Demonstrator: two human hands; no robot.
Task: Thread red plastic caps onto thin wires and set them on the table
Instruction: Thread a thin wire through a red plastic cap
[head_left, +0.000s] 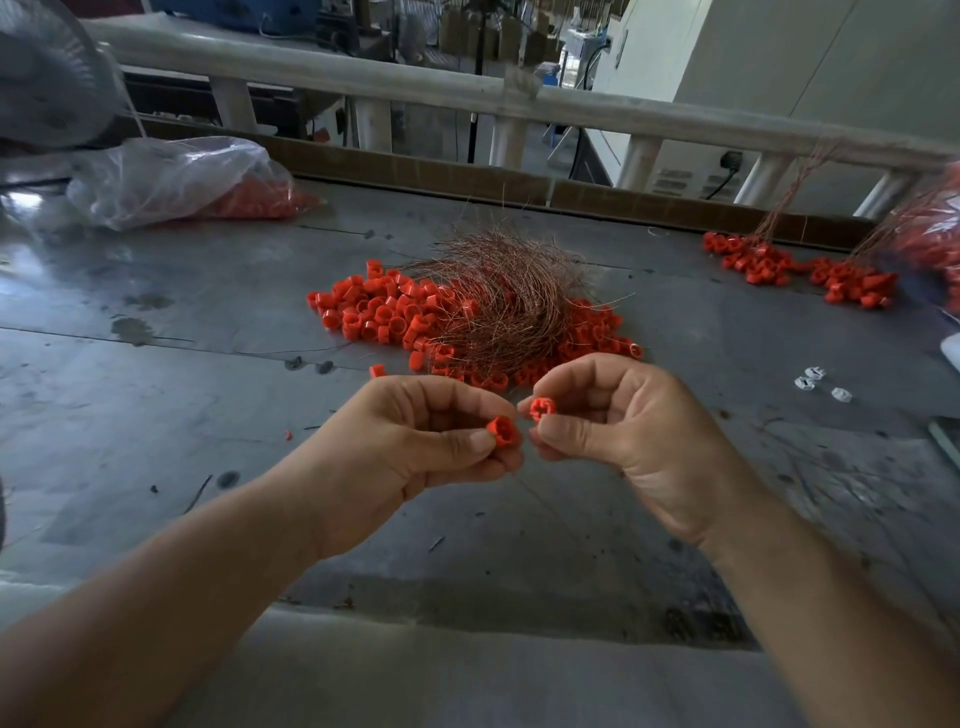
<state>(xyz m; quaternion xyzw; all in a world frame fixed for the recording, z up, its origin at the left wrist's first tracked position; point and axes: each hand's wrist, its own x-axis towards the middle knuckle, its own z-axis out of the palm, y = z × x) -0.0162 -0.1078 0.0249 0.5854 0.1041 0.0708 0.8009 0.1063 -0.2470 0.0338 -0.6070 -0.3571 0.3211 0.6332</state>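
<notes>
Caps filled a clear bag far left. A loose heap (wires tangled over it) lay on the table behind both hands. The left hand pinched one cap and the right hand pinched another cap, the two nearly touching. Wired caps lay far right.

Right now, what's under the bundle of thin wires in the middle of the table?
Loose red caps poke out around the wire bundle. The wires cover the pile's middle, hiding what lies there.

Wire tangle atop cap pile; bag far left; threaded caps far right.
</notes>
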